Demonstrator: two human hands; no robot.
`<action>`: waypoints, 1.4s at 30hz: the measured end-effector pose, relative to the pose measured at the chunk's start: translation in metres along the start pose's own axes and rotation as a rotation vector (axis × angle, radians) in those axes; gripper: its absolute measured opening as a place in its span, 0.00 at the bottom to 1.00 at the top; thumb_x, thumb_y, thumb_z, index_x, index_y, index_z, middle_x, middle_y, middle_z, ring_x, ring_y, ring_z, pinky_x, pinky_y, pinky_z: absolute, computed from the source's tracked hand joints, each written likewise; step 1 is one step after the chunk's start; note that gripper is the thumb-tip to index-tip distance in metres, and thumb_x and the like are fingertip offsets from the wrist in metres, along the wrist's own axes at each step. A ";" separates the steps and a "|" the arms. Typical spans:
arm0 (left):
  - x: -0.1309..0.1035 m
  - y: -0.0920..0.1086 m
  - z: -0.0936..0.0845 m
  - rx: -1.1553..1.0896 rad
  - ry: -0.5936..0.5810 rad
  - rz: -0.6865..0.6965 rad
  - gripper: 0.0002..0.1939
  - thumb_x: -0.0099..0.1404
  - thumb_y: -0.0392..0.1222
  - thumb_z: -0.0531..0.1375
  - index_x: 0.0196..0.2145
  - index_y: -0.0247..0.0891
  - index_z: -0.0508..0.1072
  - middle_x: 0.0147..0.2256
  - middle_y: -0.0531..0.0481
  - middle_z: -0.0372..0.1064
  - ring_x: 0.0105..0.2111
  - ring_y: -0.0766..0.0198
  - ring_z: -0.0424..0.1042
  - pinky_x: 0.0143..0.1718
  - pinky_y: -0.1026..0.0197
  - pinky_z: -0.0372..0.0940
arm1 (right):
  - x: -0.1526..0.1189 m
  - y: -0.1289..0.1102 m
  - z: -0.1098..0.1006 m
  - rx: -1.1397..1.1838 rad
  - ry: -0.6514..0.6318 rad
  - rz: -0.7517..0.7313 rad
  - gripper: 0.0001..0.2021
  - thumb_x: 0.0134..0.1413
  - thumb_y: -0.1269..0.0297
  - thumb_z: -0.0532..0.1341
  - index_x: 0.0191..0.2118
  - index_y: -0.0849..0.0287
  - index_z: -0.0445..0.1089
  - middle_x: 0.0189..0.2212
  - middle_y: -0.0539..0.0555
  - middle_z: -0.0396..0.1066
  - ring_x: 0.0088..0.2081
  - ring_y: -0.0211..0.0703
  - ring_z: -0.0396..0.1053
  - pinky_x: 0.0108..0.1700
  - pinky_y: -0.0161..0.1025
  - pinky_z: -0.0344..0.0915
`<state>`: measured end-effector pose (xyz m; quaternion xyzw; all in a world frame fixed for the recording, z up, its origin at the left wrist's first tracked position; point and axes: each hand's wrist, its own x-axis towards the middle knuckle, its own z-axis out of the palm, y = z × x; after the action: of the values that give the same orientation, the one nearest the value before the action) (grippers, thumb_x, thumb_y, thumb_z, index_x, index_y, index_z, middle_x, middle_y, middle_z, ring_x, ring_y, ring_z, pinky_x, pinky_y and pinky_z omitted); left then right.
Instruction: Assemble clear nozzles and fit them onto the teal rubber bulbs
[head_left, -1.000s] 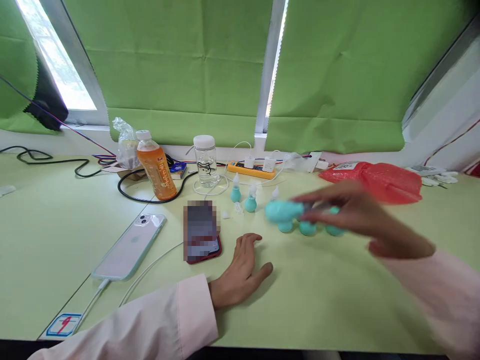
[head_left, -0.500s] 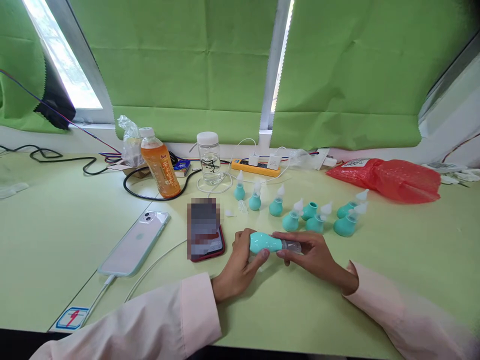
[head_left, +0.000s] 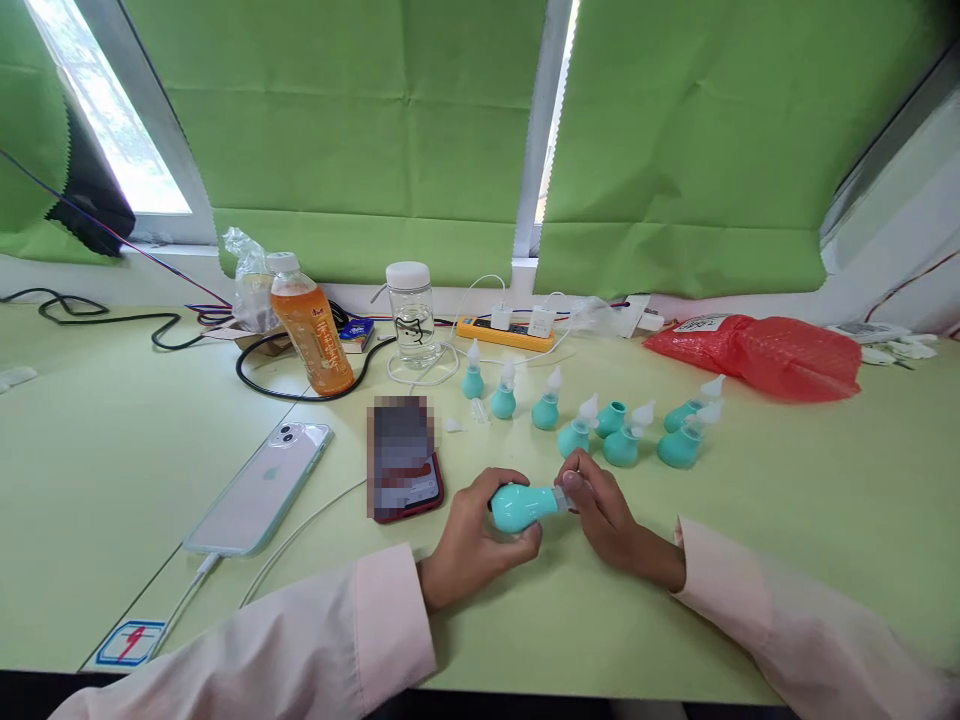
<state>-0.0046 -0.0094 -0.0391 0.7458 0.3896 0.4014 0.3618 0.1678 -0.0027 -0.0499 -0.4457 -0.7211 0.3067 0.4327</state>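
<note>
A glossy teal bulb (head_left: 517, 508) lies sideways above the table, its neck pointing right. My left hand (head_left: 476, 540) is closed round its wide end, fingers above and thumb below. At the neck, my right hand (head_left: 604, 510) pinches the clear plastic piece (head_left: 562, 499), which its fingers partly hide. Behind my hands stand several teal bulbs with clear pointed tips, one of them a bulb (head_left: 546, 410) near the middle. Among them a teal bulb (head_left: 611, 417) has an open neck and no tip. A small clear piece (head_left: 478, 411) lies by the leftmost bulbs.
Left of my hands are a dark phone (head_left: 409, 490) and a pale phone (head_left: 262, 490) with a white cable. Farther back stand an orange drink bottle (head_left: 313, 335), a clear jar (head_left: 412, 320), an orange power strip (head_left: 517, 341) and a red plastic bag (head_left: 765, 355).
My right hand has turned, its fingers now curled round the clear piece and covering more of it. My left hand has shifted its hold on the bulb. The whole view has moved slightly.
</note>
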 end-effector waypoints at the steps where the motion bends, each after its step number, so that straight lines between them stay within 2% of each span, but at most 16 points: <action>1: -0.001 0.000 0.000 0.017 0.002 -0.005 0.15 0.50 0.36 0.58 0.37 0.37 0.62 0.32 0.52 0.62 0.30 0.66 0.62 0.30 0.65 0.58 | 0.000 0.002 0.000 -0.057 0.003 -0.052 0.14 0.56 0.55 0.44 0.23 0.57 0.51 0.15 0.45 0.48 0.18 0.35 0.47 0.22 0.34 0.45; 3: -0.001 0.000 0.000 0.039 0.015 -0.032 0.14 0.52 0.40 0.58 0.37 0.37 0.62 0.30 0.52 0.62 0.27 0.67 0.61 0.27 0.65 0.57 | 0.002 0.005 0.001 -0.146 0.009 -0.135 0.16 0.55 0.54 0.44 0.20 0.57 0.50 0.14 0.45 0.47 0.17 0.35 0.45 0.22 0.35 0.43; 6: -0.001 -0.002 0.000 0.065 0.014 -0.047 0.13 0.54 0.45 0.57 0.35 0.38 0.61 0.29 0.53 0.61 0.26 0.67 0.61 0.26 0.65 0.57 | 0.004 0.007 0.007 -0.194 0.051 -0.149 0.19 0.55 0.54 0.43 0.16 0.56 0.47 0.13 0.46 0.45 0.17 0.36 0.44 0.23 0.37 0.42; 11: -0.002 -0.001 0.000 0.184 0.032 0.008 0.11 0.56 0.45 0.55 0.35 0.38 0.60 0.32 0.50 0.60 0.32 0.64 0.62 0.30 0.62 0.59 | 0.005 -0.006 0.021 -0.024 0.168 0.135 0.19 0.55 0.53 0.41 0.17 0.55 0.48 0.13 0.47 0.45 0.18 0.39 0.47 0.23 0.38 0.48; 17: -0.002 -0.002 -0.001 0.324 0.097 0.165 0.11 0.58 0.45 0.54 0.37 0.38 0.60 0.31 0.50 0.60 0.33 0.62 0.59 0.32 0.60 0.59 | 0.013 -0.024 0.028 0.223 0.250 0.392 0.21 0.50 0.46 0.44 0.18 0.56 0.49 0.15 0.46 0.46 0.18 0.36 0.49 0.20 0.35 0.51; 20: 0.001 -0.004 -0.002 0.492 0.106 0.228 0.11 0.59 0.46 0.53 0.36 0.37 0.62 0.30 0.48 0.62 0.33 0.60 0.58 0.32 0.58 0.58 | 0.017 -0.026 0.027 0.274 0.219 0.475 0.21 0.47 0.45 0.46 0.18 0.57 0.50 0.14 0.45 0.47 0.17 0.34 0.50 0.18 0.33 0.50; 24: 0.002 -0.005 -0.002 0.741 0.088 0.311 0.10 0.59 0.45 0.52 0.35 0.37 0.65 0.29 0.46 0.63 0.32 0.58 0.58 0.31 0.57 0.55 | 0.021 -0.022 0.025 0.268 0.157 0.517 0.18 0.47 0.49 0.48 0.18 0.58 0.52 0.14 0.45 0.48 0.17 0.32 0.48 0.17 0.31 0.48; 29: 0.001 -0.006 -0.005 0.886 0.070 0.443 0.07 0.60 0.39 0.51 0.36 0.41 0.66 0.27 0.48 0.63 0.31 0.59 0.59 0.33 0.55 0.53 | 0.025 -0.018 0.018 0.155 -0.005 0.465 0.16 0.50 0.57 0.46 0.16 0.57 0.50 0.12 0.44 0.47 0.16 0.33 0.48 0.18 0.32 0.49; 33: 0.003 -0.007 -0.008 0.879 0.078 0.548 0.08 0.61 0.37 0.50 0.37 0.41 0.66 0.31 0.46 0.66 0.33 0.58 0.63 0.34 0.53 0.54 | 0.029 -0.016 0.014 0.129 -0.077 0.456 0.16 0.50 0.60 0.46 0.14 0.57 0.50 0.11 0.45 0.48 0.14 0.33 0.48 0.16 0.32 0.48; 37: 0.004 -0.007 -0.007 0.730 0.073 0.595 0.10 0.61 0.40 0.50 0.40 0.36 0.64 0.31 0.45 0.66 0.31 0.62 0.66 0.30 0.60 0.60 | 0.026 -0.022 0.016 0.094 -0.004 0.425 0.16 0.50 0.60 0.46 0.15 0.56 0.49 0.11 0.46 0.48 0.17 0.36 0.51 0.19 0.34 0.51; 39: 0.003 -0.007 -0.006 0.588 0.077 0.564 0.11 0.61 0.41 0.52 0.41 0.35 0.62 0.32 0.45 0.66 0.32 0.64 0.66 0.30 0.64 0.62 | 0.021 -0.024 0.018 0.046 0.070 0.363 0.17 0.51 0.58 0.45 0.15 0.56 0.49 0.12 0.46 0.48 0.19 0.37 0.52 0.21 0.35 0.51; 42: 0.000 -0.004 -0.004 0.389 0.082 0.445 0.12 0.59 0.40 0.54 0.41 0.36 0.62 0.33 0.47 0.67 0.32 0.66 0.67 0.32 0.66 0.63 | 0.014 -0.022 0.020 -0.014 0.142 0.259 0.19 0.52 0.54 0.45 0.15 0.55 0.51 0.13 0.48 0.49 0.19 0.39 0.53 0.22 0.36 0.50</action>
<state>-0.0091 -0.0067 -0.0411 0.8515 0.3003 0.4184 0.0990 0.1377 -0.0003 -0.0353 -0.5586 -0.6274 0.3225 0.4363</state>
